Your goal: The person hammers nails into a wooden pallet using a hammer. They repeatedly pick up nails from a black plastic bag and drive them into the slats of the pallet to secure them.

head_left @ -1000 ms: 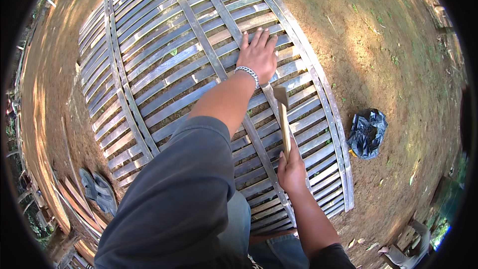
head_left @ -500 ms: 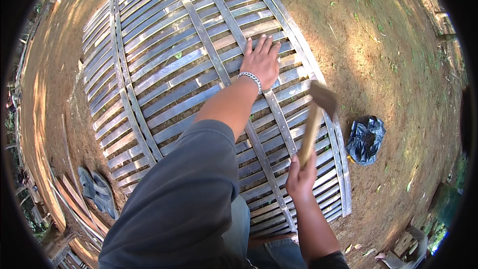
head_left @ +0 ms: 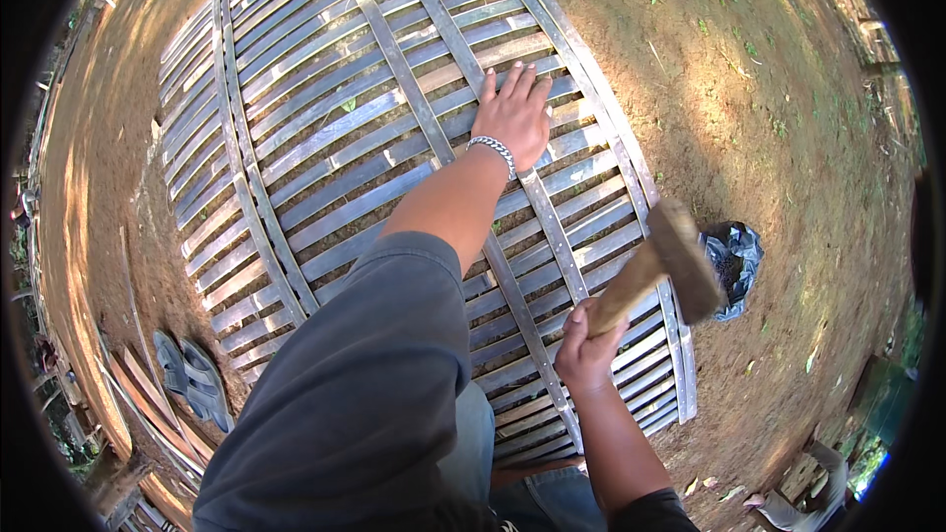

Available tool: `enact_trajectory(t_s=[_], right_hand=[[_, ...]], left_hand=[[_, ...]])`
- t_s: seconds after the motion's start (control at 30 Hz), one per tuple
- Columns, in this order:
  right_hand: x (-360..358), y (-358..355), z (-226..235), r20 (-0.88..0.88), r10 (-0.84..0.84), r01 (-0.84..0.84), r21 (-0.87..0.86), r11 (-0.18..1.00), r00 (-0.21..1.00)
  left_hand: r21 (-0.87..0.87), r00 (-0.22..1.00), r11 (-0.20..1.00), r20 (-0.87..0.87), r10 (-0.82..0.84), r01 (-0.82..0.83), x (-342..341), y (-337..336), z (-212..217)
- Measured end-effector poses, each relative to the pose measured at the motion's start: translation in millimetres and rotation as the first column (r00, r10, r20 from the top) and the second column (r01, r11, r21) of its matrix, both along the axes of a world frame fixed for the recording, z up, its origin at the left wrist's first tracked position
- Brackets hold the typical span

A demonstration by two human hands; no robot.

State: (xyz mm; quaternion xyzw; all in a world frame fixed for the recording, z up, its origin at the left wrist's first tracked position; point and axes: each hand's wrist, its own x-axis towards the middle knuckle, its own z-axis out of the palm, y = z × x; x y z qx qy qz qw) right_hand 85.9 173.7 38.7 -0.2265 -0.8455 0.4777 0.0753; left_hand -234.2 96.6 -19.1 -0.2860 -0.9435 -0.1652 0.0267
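A large panel of grey bamboo slats (head_left: 340,172), crossed by several long strips, lies on the ground beneath me. My left hand (head_left: 514,118) rests palm down on one of those cross strips, fingers spread, with a chain bracelet on its wrist. On the right, my right hand (head_left: 589,347) grips the wooden handle of a hammer (head_left: 682,258). The hammer's broad brownish head is raised above the panel's right edge, touching nothing. It hides part of that edge and part of a black plastic bag.
The black plastic bag (head_left: 741,261) sits open on bare soil just right of the panel, dark bits inside. A pair of grey sandals (head_left: 194,374) lies at the left, beside long bamboo strips (head_left: 148,399). Brown dirt (head_left: 788,138) surrounds the panel.
The hammer has swung to the right and tilted, its head now in front of the plastic bag. My right hand has shifted slightly; my left hand stays on the panel.
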Motion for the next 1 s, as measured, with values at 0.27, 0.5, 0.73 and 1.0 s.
enact_trajectory(t_s=[0.27, 0.5, 0.73, 1.0], right_hand=[[73.6, 56.1, 64.5, 0.465, 0.073, -0.074, -0.017, 0.997, 0.882], [279.8, 141.0, 182.6, 0.867, -0.044, -0.104, 0.11, 0.988, 0.496], [494.8, 82.8, 145.3, 0.773, -0.466, 0.364, 0.323, 0.873, 0.431], [454.4, 49.8, 100.7, 0.669, -0.627, 0.877, -0.077, 0.474, 0.398]], left_hand=[[-0.068, 0.999, 0.997, 0.041, -0.025, 0.028, -1.1, 11.8, 6.5], [-0.013, 0.993, 0.994, 0.044, 0.106, -0.106, -6.7, 14.0, 1.5], [0.647, 0.772, 0.554, -0.089, -0.629, 0.525, 161.6, 165.8, 34.8], [0.098, 0.627, 0.688, 0.335, -0.703, 0.719, 208.3, 321.4, 17.3]])
